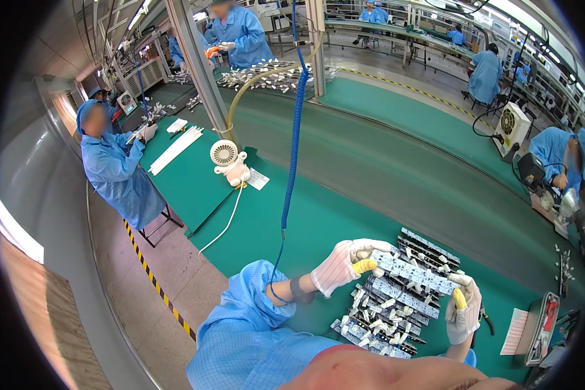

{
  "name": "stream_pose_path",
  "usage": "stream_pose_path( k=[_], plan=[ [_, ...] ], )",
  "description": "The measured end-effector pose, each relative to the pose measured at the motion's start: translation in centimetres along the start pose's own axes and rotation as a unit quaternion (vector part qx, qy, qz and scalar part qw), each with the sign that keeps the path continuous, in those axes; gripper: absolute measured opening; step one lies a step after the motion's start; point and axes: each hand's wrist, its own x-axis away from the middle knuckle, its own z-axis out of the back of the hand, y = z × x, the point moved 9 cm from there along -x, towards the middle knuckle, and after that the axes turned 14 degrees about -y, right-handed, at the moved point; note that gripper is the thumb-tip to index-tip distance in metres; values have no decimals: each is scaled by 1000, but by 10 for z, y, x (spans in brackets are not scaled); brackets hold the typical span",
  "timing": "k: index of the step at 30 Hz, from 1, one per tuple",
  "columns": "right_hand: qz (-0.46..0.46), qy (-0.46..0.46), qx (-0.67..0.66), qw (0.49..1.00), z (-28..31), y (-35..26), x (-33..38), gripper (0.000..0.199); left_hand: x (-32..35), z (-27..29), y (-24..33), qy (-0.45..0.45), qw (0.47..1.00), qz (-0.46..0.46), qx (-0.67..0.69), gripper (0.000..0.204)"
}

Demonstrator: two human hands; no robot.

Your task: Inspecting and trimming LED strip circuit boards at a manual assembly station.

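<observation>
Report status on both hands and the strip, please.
Left hand and right hand gripping opposite ends of circuit strip. Strip held over pile. Blue cord running down to left wristband, clear of strip.

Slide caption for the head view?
White-gloved left hand and right hand hold a long white circuit-board strip above similar strips on a green tabletop.

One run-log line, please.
left hand: holding circuit strip, left end | right hand: holding right end | nearby: other strips on green tabletop
</observation>
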Motion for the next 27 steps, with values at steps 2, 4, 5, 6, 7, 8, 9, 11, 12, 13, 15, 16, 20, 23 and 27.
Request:
stream_pose_path(
  k=[2,4,5,6,7,8,9,11,12,13,15,16,20,23,27],
  plan=[
    [-22,6,12,1000,0,1,1,75,2,-1,-1,-3,1000,13,-12,51],
    [-9,18,26,999,0,-5,0,74,1,-1,0,-7,1000,12,-14,50],
    [2,27,41,999,0,-8,0,73,0,-1,1,-9,1000,11,-18,50],
    [5,28,41,999,1,-7,0,73,1,-1,1,-3,1000,7,-13,50],
    [4,18,69,997,1,-7,0,74,2,-1,1,3,1000,3,-9,51],
    [2,7,98,995,0,-7,-1,74,1,0,2,9,1000,-1,-4,51],
    [2,8,98,995,0,-7,0,74,1,-1,2,11,1000,-4,-4,52],
    [12,28,42,999,2,-8,1,74,1,-2,2,5,1000,12,-14,52],
    [9,27,42,999,3,-8,2,74,2,-2,1,2,999,26,-24,52],
    [-4,16,32,999,3,-4,3,75,2,-2,0,5,999,29,-23,54],
    [35,15,-5,999,1,-5,6,48,2,-8,7,14,1000,17,-5,55],
    [29,18,-5,999,1,-5,8,48,1,-9,11,21,1000,3,9,56],
    [-16,3,-9,1000,6,-9,14,30,-4,-9,7,9,1000,-1,28,52],
    [105,10,349,931,1,-28,9,36,-4,-2,2,59,997,29,50,52],
    [174,0,393,903,-8,-35,0,37,0,2,3,99,993,15,58,87]
  ],
)
